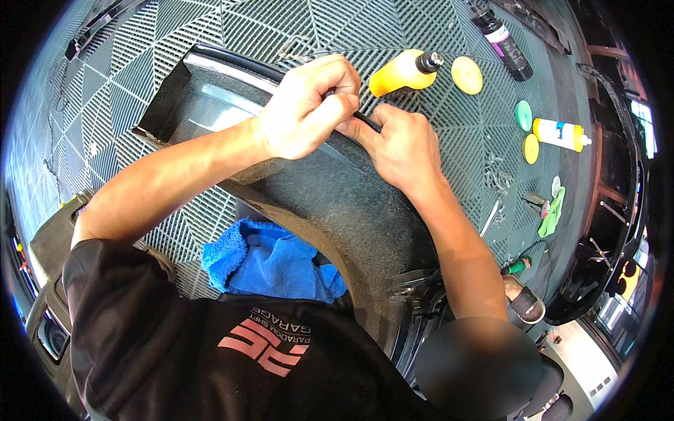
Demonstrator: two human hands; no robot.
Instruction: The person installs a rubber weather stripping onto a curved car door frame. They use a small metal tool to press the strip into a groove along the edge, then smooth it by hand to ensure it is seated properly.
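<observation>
A curved black car fender [382,231] lies across in front of me, its rough, fibrous grey-black inner face and arched wheel cutout turned up. My left hand [309,105] is closed in a fist, fingers curled at the fender's far edge. Beside it on the right, my right hand [406,147] is closed on the same edge, thumb pointing toward the left hand. A short stretch of dark rim shows between the two hands. What exactly the curled fingers pinch is partly hidden. Under the arch sits a crumpled blue microfiber towel [270,259].
Ribbed grey floor tiles [267,24] spread beneath. Beyond my hands stand a yellow bottle [404,74], a round yellow pad [466,75] and a black bottle [502,42]. Farther right lie a green pad [523,116], a yellow-and-white bottle [559,134] and a green cloth [552,212].
</observation>
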